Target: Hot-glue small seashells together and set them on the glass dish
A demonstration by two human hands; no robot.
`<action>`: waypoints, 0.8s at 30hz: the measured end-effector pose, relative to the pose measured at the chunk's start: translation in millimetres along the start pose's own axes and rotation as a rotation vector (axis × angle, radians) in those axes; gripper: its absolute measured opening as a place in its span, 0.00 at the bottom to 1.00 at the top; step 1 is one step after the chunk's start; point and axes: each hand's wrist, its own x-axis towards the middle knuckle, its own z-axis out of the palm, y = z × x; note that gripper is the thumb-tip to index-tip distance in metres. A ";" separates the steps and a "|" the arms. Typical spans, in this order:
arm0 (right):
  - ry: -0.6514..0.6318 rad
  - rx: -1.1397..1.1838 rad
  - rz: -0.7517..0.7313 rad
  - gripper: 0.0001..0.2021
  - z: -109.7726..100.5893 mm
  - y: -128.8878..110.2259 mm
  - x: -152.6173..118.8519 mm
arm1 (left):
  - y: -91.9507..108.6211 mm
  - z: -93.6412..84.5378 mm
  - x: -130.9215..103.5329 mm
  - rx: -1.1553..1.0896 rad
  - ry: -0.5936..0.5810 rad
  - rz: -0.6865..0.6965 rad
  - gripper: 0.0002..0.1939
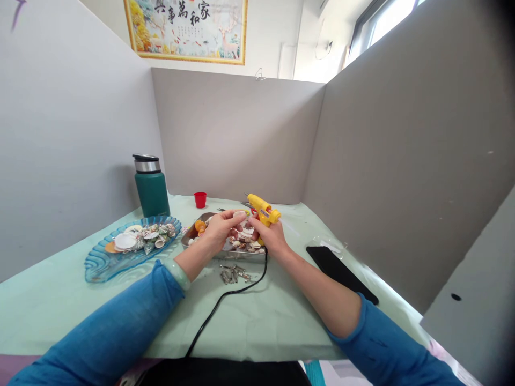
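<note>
My right hand (273, 237) is wrapped round the handle of a yellow hot glue gun (260, 205), whose nozzle points up and to the left. My left hand (219, 230) pinches a small whitish piece (240, 214), perhaps a shell, between thumb and fingers, close to the right hand. Below both hands lies a metal tray (251, 257) holding several seashells (244, 240) and some orange pieces (200, 226); the hands hide part of it. The gun's black cord (225, 294) runs down to the table's near edge. Metal clips (233, 274) are scattered in front of the tray.
A blue glass dish (98, 268) with shells and pale discs stands at left, with a green bottle (152, 193) behind it. Further back is a red cup (200, 200). A long black object (341, 274) lies at right. Grey partitions (237, 131) enclose the table.
</note>
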 end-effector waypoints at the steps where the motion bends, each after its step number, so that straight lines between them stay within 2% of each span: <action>1: -0.001 -0.010 -0.004 0.11 -0.1 0.2 -0.1 | 0.4 0.4 -0.3 0.010 0.001 0.007 0.18; 24: -0.014 -0.040 -0.002 0.12 0.1 -2.9 -1.9 | 3.0 3.9 -1.6 0.084 0.013 0.074 0.15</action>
